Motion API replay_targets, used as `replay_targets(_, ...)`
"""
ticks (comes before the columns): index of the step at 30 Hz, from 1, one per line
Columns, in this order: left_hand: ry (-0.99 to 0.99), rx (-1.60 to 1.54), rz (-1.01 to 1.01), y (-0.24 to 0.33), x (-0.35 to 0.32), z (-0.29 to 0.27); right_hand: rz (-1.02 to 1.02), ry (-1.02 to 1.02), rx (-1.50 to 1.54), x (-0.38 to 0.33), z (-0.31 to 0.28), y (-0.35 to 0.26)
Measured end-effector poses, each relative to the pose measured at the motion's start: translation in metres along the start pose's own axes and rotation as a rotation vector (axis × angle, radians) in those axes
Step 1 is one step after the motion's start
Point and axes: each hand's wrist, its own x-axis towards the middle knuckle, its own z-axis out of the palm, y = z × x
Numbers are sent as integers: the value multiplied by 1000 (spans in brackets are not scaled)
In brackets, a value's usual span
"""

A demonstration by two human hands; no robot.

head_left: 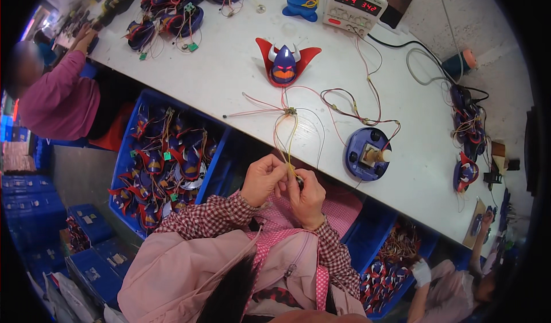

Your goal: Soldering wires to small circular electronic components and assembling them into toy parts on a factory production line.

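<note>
My left hand (pixel 264 181) pinches the thin yellow wires (pixel 294 133) at the table's front edge. Close beside it my right hand (pixel 307 198) is closed on a small dark round part (pixel 299 181) at the wires' lower end, mostly hidden by the fingers. These wires run up to a small circuit board (pixel 290 111) lying on the table. From the board, red wires lead to a toy head (pixel 284 65) in purple with white horns, an orange lower front and a red collar; its eyes glow pink. Right of my hands sits a round purple base (pixel 368 154) with wires attached.
A power supply (pixel 356 4) with a lit red display stands at the back. Blue bins (pixel 213 165) of wired toy heads flank me. More heads (pixel 172 19) lie at the far left. One co-worker (pixel 57 102) sits left, another (pixel 453 291) at lower right.
</note>
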Motion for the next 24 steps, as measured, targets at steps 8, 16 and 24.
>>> replay_targets(8, 11, -2, 10, -2, -2, -3, -8, 3, -7, -2, 3, -3)
replay_targets(16, 9, -31, 20, -7, -3, -6, -8, 10, -19, -6, 6, -2)
replay_targets(24, 20, -38, 39, -11, -6, -9, -4, 6, -22, -7, 8, -6)
